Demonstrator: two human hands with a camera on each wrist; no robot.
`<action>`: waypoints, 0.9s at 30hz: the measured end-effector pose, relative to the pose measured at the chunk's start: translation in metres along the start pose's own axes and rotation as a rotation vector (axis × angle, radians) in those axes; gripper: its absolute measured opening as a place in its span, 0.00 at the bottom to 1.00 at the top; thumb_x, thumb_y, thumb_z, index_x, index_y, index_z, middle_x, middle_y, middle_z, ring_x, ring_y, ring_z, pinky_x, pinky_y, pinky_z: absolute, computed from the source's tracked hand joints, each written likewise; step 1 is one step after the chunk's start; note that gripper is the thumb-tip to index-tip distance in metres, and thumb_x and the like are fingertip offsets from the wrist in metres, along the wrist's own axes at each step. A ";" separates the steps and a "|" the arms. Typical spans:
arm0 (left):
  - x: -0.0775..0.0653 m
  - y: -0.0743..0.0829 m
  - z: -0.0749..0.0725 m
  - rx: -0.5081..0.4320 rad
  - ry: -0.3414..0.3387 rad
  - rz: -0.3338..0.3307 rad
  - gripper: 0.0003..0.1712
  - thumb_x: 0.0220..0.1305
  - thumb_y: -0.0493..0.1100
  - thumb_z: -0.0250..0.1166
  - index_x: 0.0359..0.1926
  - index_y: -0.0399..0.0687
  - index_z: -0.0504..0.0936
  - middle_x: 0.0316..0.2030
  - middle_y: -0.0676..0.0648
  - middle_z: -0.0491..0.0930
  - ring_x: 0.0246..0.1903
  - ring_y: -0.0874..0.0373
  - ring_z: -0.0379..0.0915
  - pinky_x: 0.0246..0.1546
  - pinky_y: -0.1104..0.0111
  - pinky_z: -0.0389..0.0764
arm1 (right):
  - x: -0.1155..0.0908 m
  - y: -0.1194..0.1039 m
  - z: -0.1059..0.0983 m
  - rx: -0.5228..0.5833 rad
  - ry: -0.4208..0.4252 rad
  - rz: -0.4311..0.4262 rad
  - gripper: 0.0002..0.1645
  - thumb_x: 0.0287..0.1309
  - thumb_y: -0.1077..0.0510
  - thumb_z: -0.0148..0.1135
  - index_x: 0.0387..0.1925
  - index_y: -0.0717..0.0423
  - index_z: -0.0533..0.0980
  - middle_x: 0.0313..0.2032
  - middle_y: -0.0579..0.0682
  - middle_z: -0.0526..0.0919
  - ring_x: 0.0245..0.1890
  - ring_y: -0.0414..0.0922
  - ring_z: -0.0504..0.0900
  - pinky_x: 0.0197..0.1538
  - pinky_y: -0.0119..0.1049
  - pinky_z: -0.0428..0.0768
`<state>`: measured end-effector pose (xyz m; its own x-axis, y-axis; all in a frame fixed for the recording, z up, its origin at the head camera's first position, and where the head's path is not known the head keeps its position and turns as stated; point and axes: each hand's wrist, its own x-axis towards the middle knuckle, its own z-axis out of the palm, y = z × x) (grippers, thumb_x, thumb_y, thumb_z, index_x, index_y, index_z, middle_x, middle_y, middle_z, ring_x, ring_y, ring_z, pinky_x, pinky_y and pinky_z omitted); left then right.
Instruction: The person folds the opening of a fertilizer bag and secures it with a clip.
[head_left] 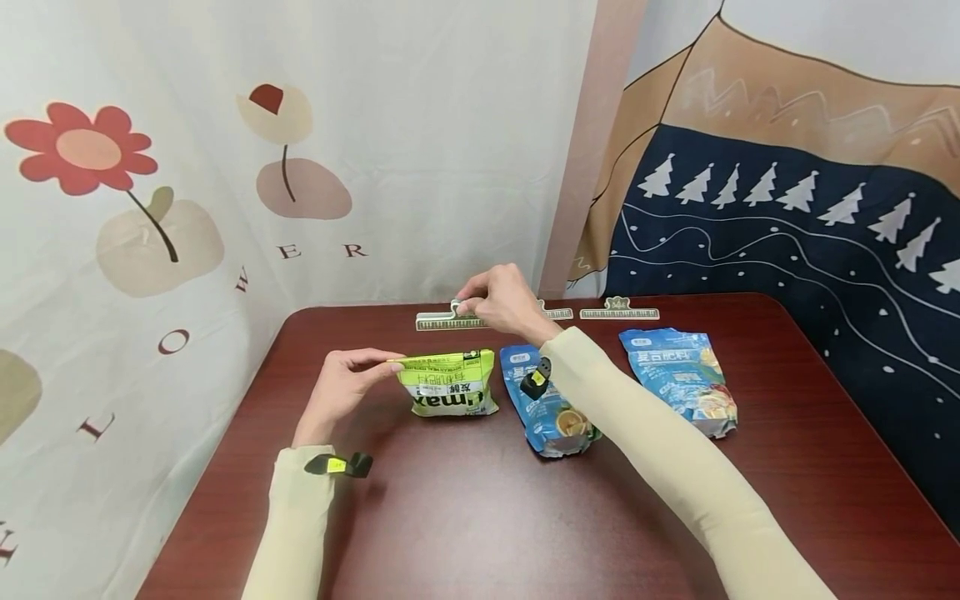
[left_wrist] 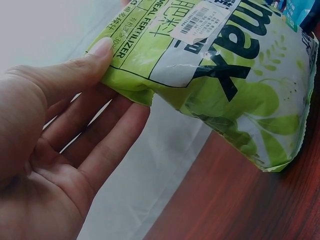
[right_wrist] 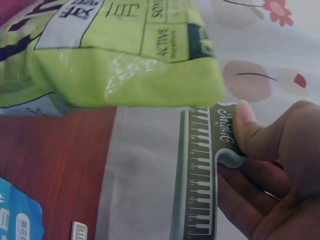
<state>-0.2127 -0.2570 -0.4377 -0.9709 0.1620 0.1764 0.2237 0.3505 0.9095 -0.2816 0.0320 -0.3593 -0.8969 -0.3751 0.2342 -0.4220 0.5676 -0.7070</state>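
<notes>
A green and white fertilizer bag (head_left: 450, 385) stands near the middle of the table, its top edge folded flat. My left hand (head_left: 347, 385) pinches the left end of that top edge between thumb and fingers, as the left wrist view shows on the bag (left_wrist: 235, 65). Just behind the bag, my right hand (head_left: 504, 300) grips the handle of a long clip (head_left: 442, 322) with a piano-key and ruler print. In the right wrist view the thumb presses the handle of this clip (right_wrist: 202, 175), partly hidden by the bag (right_wrist: 125, 70).
Two blue bags lie to the right: one blue bag (head_left: 534, 417) partly under my right forearm, another blue bag (head_left: 678, 375) farther right. More clips lie along the back edge, one clip (head_left: 619, 312) at the right. Curtains hang right behind the table (head_left: 420, 517).
</notes>
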 end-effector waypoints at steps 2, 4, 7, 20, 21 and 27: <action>0.001 -0.001 0.000 0.002 0.000 0.000 0.14 0.61 0.47 0.76 0.46 0.47 0.92 0.39 0.56 0.91 0.42 0.64 0.86 0.42 0.73 0.83 | -0.003 -0.002 -0.003 -0.003 0.019 -0.014 0.04 0.62 0.55 0.72 0.34 0.47 0.90 0.31 0.43 0.92 0.20 0.38 0.76 0.25 0.30 0.68; 0.002 -0.002 0.000 0.001 0.000 0.001 0.14 0.61 0.47 0.76 0.46 0.47 0.91 0.40 0.56 0.91 0.42 0.64 0.86 0.42 0.73 0.83 | -0.006 -0.003 -0.005 -0.004 0.037 -0.025 0.04 0.63 0.55 0.72 0.34 0.47 0.90 0.30 0.43 0.92 0.19 0.39 0.76 0.24 0.31 0.66; 0.002 -0.002 0.000 -0.001 0.003 0.003 0.14 0.61 0.46 0.76 0.46 0.46 0.91 0.39 0.56 0.91 0.42 0.64 0.86 0.42 0.73 0.83 | -0.010 -0.007 -0.008 -0.006 0.050 -0.033 0.04 0.63 0.55 0.72 0.33 0.47 0.90 0.30 0.42 0.91 0.18 0.39 0.75 0.23 0.31 0.64; 0.002 -0.003 0.000 -0.016 0.008 0.004 0.15 0.60 0.46 0.77 0.47 0.46 0.91 0.39 0.57 0.91 0.41 0.65 0.86 0.41 0.73 0.82 | -0.028 -0.018 -0.007 -0.027 0.081 -0.061 0.03 0.62 0.55 0.73 0.34 0.47 0.91 0.30 0.43 0.92 0.14 0.38 0.68 0.20 0.30 0.57; 0.003 -0.002 0.000 -0.015 0.011 0.004 0.15 0.60 0.46 0.77 0.47 0.46 0.91 0.39 0.57 0.91 0.41 0.65 0.86 0.41 0.73 0.82 | -0.029 -0.019 -0.007 -0.035 0.082 -0.063 0.03 0.62 0.55 0.73 0.34 0.47 0.91 0.29 0.43 0.92 0.13 0.38 0.68 0.20 0.30 0.56; 0.002 -0.001 0.000 -0.022 0.023 -0.016 0.15 0.59 0.46 0.78 0.45 0.44 0.90 0.36 0.56 0.91 0.37 0.66 0.84 0.37 0.69 0.82 | -0.034 -0.023 -0.006 -0.065 0.090 -0.081 0.03 0.62 0.55 0.73 0.33 0.45 0.91 0.29 0.42 0.91 0.12 0.37 0.65 0.19 0.29 0.57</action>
<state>-0.2151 -0.2570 -0.4386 -0.9760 0.1355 0.1702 0.2067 0.3326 0.9201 -0.2421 0.0355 -0.3470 -0.8668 -0.3556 0.3497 -0.4982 0.5855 -0.6395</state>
